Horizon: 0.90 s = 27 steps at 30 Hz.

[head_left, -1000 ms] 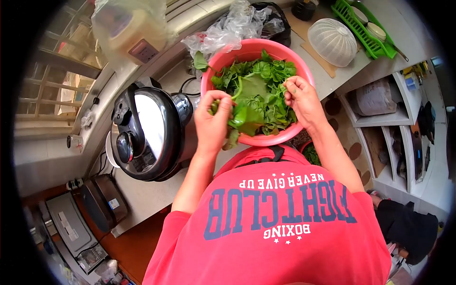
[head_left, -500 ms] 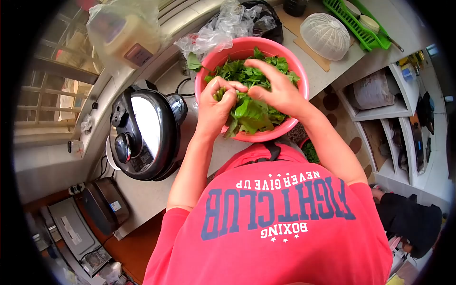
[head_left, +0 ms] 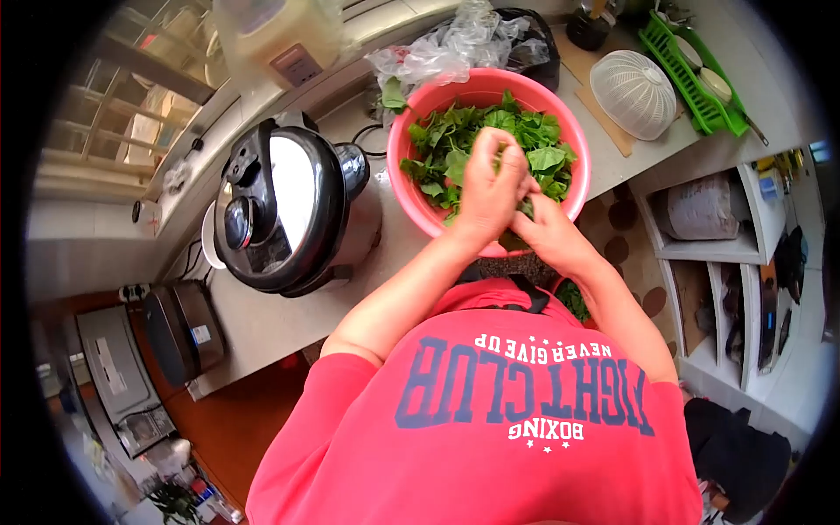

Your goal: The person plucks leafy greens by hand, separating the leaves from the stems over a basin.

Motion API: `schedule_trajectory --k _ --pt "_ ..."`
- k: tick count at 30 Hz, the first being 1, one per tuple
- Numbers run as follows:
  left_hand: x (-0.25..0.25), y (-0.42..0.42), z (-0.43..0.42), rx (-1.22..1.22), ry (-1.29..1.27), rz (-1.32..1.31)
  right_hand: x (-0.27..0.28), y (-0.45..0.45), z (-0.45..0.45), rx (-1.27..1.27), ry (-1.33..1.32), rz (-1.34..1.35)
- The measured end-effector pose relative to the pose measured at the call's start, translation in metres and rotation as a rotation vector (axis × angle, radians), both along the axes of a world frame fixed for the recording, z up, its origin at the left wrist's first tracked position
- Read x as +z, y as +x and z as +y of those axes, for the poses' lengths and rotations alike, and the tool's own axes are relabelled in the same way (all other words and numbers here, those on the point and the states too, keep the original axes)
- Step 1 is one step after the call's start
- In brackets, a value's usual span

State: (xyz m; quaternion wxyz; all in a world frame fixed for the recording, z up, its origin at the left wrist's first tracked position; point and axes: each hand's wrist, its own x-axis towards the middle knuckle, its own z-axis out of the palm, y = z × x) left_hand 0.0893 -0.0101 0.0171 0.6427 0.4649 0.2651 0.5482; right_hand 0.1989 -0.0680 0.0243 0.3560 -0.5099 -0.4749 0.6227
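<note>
Right now, from my remote seat, I read the view as a clock face centred on the wide, round, pink plastic basin point(head_left: 538, 92). It sits on the pale counter point(head_left: 258, 337), loaded with a bed of bright green leafy vegetables point(head_left: 446, 131). Both bare hands are over its lower half, close together — wrists nearly meeting.

The left hand point(head_left: 492, 182), a little below centre, is curled closed with a bit of green showing between its fingers; I read that as a firm hold on some of the leafy greens. The right hand point(head_left: 544, 232) is tucked beside and slightly under it towards five o'clock, fingers bent inward against the other hand. A scrap of green shows between the two, but I cannot tell whether the right fingers grip it.

At ten o'clock a single leaf point(head_left: 394, 94) stands up at the rim. Crumpled clear plastic bags point(head_left: 472, 39) lie at twelve, with a black plastic bag point(head_left: 542, 66) at one. Towards two o'clock there's a white, dome-shaped mesh basket point(head_left: 632, 92) and, farther out, a green plastic dish rack point(head_left: 691, 74). A rounded black-and-silver electric cooker point(head_left: 302, 188) stands between eight and nine — clear of both hands.
</note>
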Motion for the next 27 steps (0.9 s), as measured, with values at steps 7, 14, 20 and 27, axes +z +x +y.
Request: schedule_trajectory --k 7,14,20,27 --pt "0.027 0.073 -0.048 -0.135 -0.597 -0.362 0.022 0.059 -0.068 -0.066 0.502 -0.743" --pt "-0.026 0.140 -0.102 -0.589 -1.359 -0.507 0.017 0.148 -0.173 -0.029 0.594 -0.772" --pt "-0.062 0.203 -0.167 -0.523 -1.370 -0.236 -0.029 0.186 -0.238 -0.942 -0.007 0.153" --pt "-0.120 0.260 -0.256 -0.579 -1.057 0.104 -0.127 0.176 -0.279 -1.093 0.006 -0.398"
